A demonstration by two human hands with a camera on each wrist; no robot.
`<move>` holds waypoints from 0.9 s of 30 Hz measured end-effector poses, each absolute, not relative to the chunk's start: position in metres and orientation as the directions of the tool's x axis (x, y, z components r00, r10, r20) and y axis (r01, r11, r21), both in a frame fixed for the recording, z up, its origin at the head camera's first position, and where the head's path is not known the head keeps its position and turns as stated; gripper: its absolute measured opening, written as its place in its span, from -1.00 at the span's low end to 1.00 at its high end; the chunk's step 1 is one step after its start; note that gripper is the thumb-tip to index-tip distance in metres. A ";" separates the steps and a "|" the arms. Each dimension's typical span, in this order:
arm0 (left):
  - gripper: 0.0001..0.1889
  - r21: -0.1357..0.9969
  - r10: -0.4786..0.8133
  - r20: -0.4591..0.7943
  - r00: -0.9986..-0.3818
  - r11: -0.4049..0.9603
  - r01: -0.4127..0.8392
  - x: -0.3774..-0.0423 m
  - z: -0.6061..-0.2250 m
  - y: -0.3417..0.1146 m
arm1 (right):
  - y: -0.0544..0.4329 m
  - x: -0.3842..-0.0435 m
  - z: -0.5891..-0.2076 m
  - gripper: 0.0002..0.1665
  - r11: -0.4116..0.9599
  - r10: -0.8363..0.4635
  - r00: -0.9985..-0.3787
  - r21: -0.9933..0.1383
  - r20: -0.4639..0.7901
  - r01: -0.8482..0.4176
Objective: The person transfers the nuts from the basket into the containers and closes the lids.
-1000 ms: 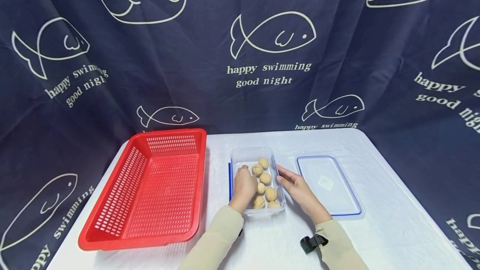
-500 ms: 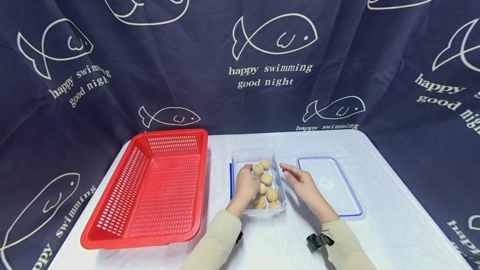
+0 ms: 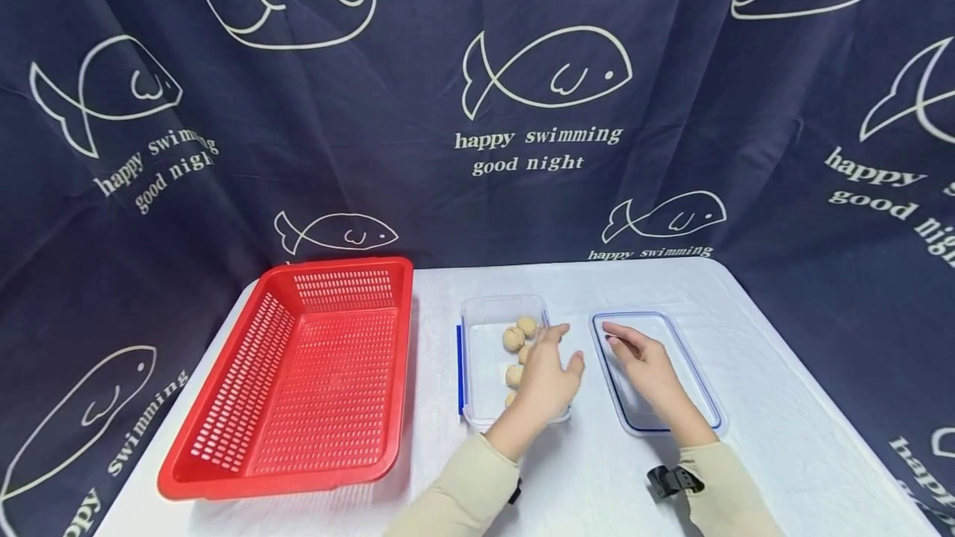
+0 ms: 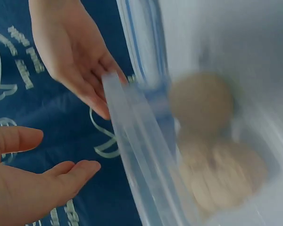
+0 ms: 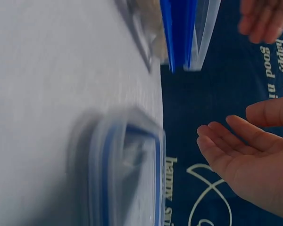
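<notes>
A clear plastic container (image 3: pixel 485 305) with walnuts (image 3: pixel 513 339) inside stands mid-table. My left hand (image 3: pixel 548 371) is above its right side, fingers spread and holding nothing, and covers some of the walnuts. In the left wrist view, two walnuts (image 4: pixel 221 174) show through the container wall (image 4: pixel 141 150), with my left thumb and finger apart beside it. The blue-rimmed lid (image 3: pixel 671 338) lies flat to the right. Over the lid's left part is my right hand (image 3: pixel 649 363), its fingers loosely bent round nothing; the right wrist view shows its palm (image 5: pixel 254 174) bare.
A red perforated basket (image 3: pixel 328 404) sits on the left of the white-covered table (image 3: pixel 440 338). Blue clips (image 3: pixel 460 371) hang along the container's left side. A dark blue curtain with fish drawings (image 3: pixel 418 106) hangs behind the table.
My left hand has come up out of the container's left side and moved right, uncovering its left floor. My right hand has moved right from the container's side to over the lid.
</notes>
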State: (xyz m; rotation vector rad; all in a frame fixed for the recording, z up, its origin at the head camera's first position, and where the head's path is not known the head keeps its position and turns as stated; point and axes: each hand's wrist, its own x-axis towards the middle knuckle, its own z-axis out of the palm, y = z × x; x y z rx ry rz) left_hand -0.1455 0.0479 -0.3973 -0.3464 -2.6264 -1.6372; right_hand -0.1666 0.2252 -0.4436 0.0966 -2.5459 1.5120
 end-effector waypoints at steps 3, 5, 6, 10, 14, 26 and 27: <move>-0.53 0.878 0.202 0.141 -0.969 0.427 0.217 -0.139 -0.398 0.062 | 0.236 -0.166 -0.446 -0.61 0.517 0.041 -0.970 -0.836 0.241 -0.186; -0.52 0.873 0.219 0.134 -0.966 0.435 0.219 -0.136 -0.401 0.070 | 0.243 -0.165 -0.448 -0.61 0.541 0.044 -0.963 -0.816 0.267 -0.202; -0.51 0.875 0.232 0.127 -0.964 0.432 0.219 -0.135 -0.402 0.074 | 0.247 -0.164 -0.448 -0.62 0.561 0.050 -0.959 -0.802 0.279 -0.204; -0.45 0.889 0.274 0.049 -0.960 0.427 0.167 -0.132 -0.408 0.088 | 0.261 -0.160 -0.449 -0.63 0.639 0.085 -0.949 -0.747 0.305 -0.183; -0.39 0.907 0.277 -0.049 -0.960 0.414 0.073 -0.132 -0.417 0.100 | 0.274 -0.157 -0.449 -0.60 0.691 0.134 -0.954 -0.715 0.268 -0.103; -0.31 0.937 0.251 -0.244 -0.937 0.309 -0.161 -0.128 -0.443 0.111 | 0.307 -0.149 -0.457 -0.42 0.728 0.250 -0.967 -0.666 0.037 0.163; -0.32 0.937 0.253 -0.250 -0.935 0.305 -0.168 -0.127 -0.445 0.111 | 0.309 -0.149 -0.457 -0.41 0.735 0.250 -0.968 -0.655 0.020 0.176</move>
